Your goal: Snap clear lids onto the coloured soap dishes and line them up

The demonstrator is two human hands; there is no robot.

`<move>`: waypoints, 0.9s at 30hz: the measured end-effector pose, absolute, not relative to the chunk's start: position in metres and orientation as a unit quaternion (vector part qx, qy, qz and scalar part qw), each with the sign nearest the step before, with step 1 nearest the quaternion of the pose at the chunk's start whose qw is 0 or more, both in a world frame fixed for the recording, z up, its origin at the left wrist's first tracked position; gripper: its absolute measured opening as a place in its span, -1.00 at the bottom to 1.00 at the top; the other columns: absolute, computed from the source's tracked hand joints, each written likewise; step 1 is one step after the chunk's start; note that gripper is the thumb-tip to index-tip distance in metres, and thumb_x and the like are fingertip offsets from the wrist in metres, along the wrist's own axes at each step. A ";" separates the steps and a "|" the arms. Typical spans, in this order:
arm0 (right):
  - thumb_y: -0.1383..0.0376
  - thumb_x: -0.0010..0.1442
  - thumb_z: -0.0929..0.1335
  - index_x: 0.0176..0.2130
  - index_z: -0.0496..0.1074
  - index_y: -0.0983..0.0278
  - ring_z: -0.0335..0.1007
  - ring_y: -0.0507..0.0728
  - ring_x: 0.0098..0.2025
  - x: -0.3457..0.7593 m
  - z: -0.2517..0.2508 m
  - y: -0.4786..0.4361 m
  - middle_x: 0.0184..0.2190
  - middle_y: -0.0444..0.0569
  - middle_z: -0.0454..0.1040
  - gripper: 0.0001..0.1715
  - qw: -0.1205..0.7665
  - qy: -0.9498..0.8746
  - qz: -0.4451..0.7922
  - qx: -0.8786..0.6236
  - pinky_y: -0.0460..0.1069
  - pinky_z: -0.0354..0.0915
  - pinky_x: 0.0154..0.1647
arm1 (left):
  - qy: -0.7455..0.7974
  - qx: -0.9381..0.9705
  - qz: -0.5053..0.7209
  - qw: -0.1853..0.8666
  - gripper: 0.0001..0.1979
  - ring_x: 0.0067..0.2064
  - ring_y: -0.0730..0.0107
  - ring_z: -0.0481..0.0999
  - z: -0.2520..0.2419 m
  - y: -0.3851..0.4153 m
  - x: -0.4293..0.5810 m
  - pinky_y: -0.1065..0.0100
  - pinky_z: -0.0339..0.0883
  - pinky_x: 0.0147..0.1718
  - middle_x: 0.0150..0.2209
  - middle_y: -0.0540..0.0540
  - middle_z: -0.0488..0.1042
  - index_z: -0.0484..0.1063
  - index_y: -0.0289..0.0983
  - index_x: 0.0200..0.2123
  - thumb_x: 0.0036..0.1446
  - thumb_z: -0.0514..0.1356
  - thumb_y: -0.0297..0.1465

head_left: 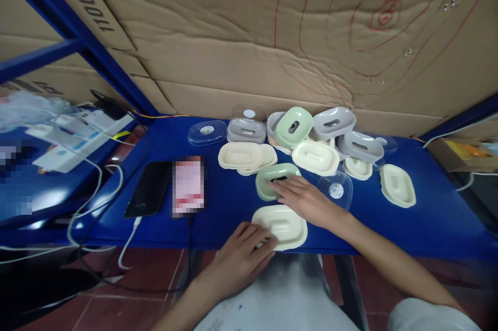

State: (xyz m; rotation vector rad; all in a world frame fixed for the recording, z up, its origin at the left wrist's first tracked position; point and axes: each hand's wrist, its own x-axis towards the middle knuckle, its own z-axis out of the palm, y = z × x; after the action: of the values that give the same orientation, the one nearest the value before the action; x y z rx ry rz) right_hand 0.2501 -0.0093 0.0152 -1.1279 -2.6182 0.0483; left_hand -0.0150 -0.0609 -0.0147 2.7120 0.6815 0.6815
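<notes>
At the blue table's front edge, a cream oval tray (290, 227) lies with a raised ridge in its middle. My left hand (249, 248) rests on its left side, fingers bent round the rim. Just behind it sits a green oval dish (264, 185) with a dark slot. The fingers of my right hand (301, 196) reach into that dish at its right side and touch it near the slot. A clear lid with a round white label (336, 191) lies to the right of my right hand.
Grey dishes (363, 145), another green dish (294, 126) and cream trays (397, 184) are piled at the back and right. A black phone (148, 189) and a lit phone (188, 185) lie at left with cables. Behind the table stands a cardboard wall (218, 35).
</notes>
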 end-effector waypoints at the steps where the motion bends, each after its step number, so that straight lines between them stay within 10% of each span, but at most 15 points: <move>1: 0.35 0.51 0.25 0.39 0.30 0.24 0.41 0.20 0.32 0.251 0.019 -0.012 0.28 0.09 0.49 -0.47 0.162 -0.908 0.026 -0.385 0.21 0.32 0.35 | 0.235 0.934 0.236 0.131 -0.79 -0.04 0.18 0.57 -0.015 -0.060 -0.016 0.13 0.38 -0.07 -0.09 -0.12 0.59 0.45 -0.22 0.07 0.42 0.16 -0.49; 9: 0.24 0.46 0.35 0.41 0.26 0.04 0.28 0.39 0.42 0.303 0.009 -0.075 0.38 0.07 0.38 -0.40 0.188 -0.795 -0.074 -0.572 0.47 0.02 0.44 | 0.267 0.921 0.250 0.132 -0.83 -0.06 0.18 0.56 -0.017 -0.049 -0.027 0.11 0.38 -0.08 -0.09 -0.14 0.57 0.46 -0.21 0.00 0.41 0.15 -0.51; 17: 0.47 0.38 0.22 0.33 0.35 -0.07 0.18 0.43 0.47 0.346 -0.027 -0.127 0.41 -0.01 0.32 -0.33 0.239 -0.728 -0.070 -0.639 0.56 0.12 0.34 | 0.241 0.931 0.239 0.133 -0.82 0.02 0.13 0.57 -0.017 -0.050 -0.020 0.08 0.44 -0.05 -0.02 -0.18 0.57 0.47 -0.21 0.04 0.42 0.17 -0.43; 27: 0.12 0.45 0.36 0.35 0.35 0.03 0.29 0.29 0.42 0.247 -0.006 -0.108 0.37 -0.01 0.39 -0.47 0.162 -0.868 0.067 -0.465 0.39 0.23 0.40 | 0.353 0.898 0.257 0.063 -0.46 0.38 -0.08 0.34 -0.014 -0.031 -0.011 -0.15 0.33 0.26 0.36 -0.31 0.37 0.20 -0.21 0.43 0.43 0.07 -0.50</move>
State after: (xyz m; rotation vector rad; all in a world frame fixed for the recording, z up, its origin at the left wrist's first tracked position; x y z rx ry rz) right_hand 0.2467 -0.1082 -0.0065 -1.3284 -2.4765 0.1924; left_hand -0.0114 -0.0311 -0.0137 2.7124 1.0666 0.7762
